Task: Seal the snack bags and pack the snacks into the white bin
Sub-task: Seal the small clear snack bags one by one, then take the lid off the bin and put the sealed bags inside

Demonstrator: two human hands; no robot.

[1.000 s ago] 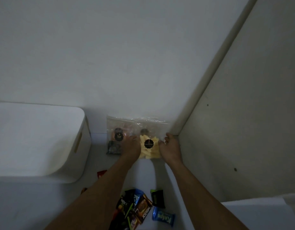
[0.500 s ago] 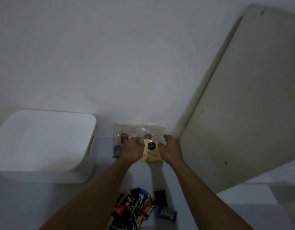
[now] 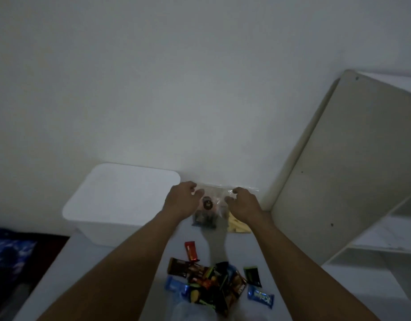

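Observation:
A clear plastic snack bag (image 3: pixel 210 206) with a round dark label and dark snacks inside leans at the back of the table against the wall. My left hand (image 3: pixel 181 200) pinches its top left corner and my right hand (image 3: pixel 242 202) grips its top right part. A second clear bag with pale yellow sticks (image 3: pixel 238 225) lies under my right wrist, partly hidden. The white bin (image 3: pixel 121 202) stands just left of my left hand. A pile of small wrapped snacks (image 3: pixel 211 283) lies near the table's front.
A beige board (image 3: pixel 338 172) leans against the wall at the right, beside white shelves (image 3: pixel 385 239). A red wrapped bar (image 3: pixel 191 250) lies apart from the pile. The table's left edge (image 3: pixel 61 256) drops to a dark floor with blue fabric (image 3: pixel 7 253).
Both hands have moved from the yellow-stick bag up to the top edge of the dark-labelled bag. The view has tilted, so the bin and bags sit lower and more to the right.

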